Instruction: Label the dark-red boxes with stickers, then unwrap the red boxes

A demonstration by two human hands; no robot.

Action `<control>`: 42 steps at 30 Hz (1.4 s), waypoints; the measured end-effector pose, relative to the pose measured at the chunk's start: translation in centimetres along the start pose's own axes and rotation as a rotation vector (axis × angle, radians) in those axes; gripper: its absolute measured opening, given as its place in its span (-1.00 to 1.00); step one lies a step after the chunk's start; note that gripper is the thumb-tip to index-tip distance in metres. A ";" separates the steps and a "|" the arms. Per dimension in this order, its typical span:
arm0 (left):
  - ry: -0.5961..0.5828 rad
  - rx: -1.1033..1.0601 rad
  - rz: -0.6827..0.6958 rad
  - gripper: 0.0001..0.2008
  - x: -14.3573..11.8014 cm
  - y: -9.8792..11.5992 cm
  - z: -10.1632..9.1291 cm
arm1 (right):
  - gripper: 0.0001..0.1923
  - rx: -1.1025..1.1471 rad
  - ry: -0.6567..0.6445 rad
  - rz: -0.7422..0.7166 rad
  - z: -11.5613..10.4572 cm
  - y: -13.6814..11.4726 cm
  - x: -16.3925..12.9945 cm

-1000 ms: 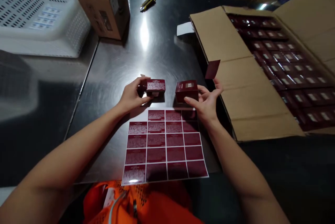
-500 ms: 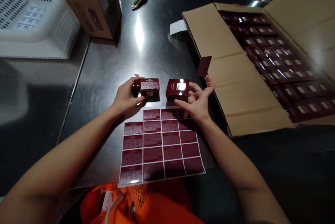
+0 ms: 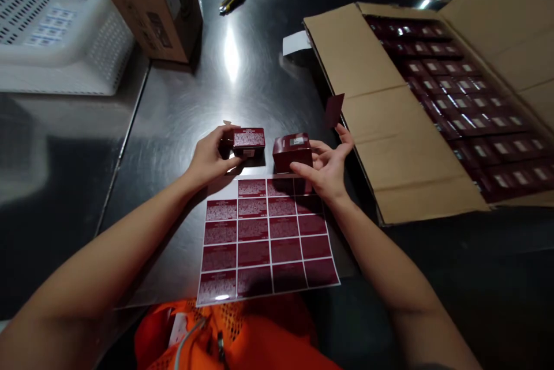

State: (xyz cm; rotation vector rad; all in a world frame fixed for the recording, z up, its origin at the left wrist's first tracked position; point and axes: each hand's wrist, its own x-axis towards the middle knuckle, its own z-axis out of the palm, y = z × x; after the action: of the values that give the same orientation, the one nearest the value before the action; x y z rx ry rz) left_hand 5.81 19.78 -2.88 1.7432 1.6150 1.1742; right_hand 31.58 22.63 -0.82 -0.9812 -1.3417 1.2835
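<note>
My left hand (image 3: 213, 156) is closed on a small dark-red box (image 3: 249, 138) whose upper face carries fine print, held over the metal table. To its right, my right hand (image 3: 326, 165) grips a second dark-red box (image 3: 291, 152) between thumb and fingers, tilted so its front side faces me. A dark-red sticker (image 3: 334, 110) stands up from a fingertip of that same hand. Below both hands lies a sheet of dark-red stickers (image 3: 253, 253) in rows, with a blank spot at its top left corner.
An open carton (image 3: 367, 116) packed with rows of dark-red boxes (image 3: 463, 103) is on the right. A white plastic basket (image 3: 86, 64) and a brown cardboard box (image 3: 162, 23) stand at the left. A yellow-black utility knife (image 3: 232, 1) lies at the back of the metal table (image 3: 182, 98).
The box in my right hand has tipped, turning its top face away and showing more of its front side. The sticker on my right fingertip shifted slightly left. My left hand barely moved.
</note>
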 end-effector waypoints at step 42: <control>-0.194 -0.411 -0.348 -0.54 -4.1 6.2 2.5 | -0.33 0.051 0.054 -0.001 -0.8 -1.3 0.0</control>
State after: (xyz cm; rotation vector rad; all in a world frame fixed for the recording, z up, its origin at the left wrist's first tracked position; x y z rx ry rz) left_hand 11.55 15.23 -0.13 1.2185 1.3740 1.0416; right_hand 32.43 22.59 0.39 -0.9737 -1.2624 1.2758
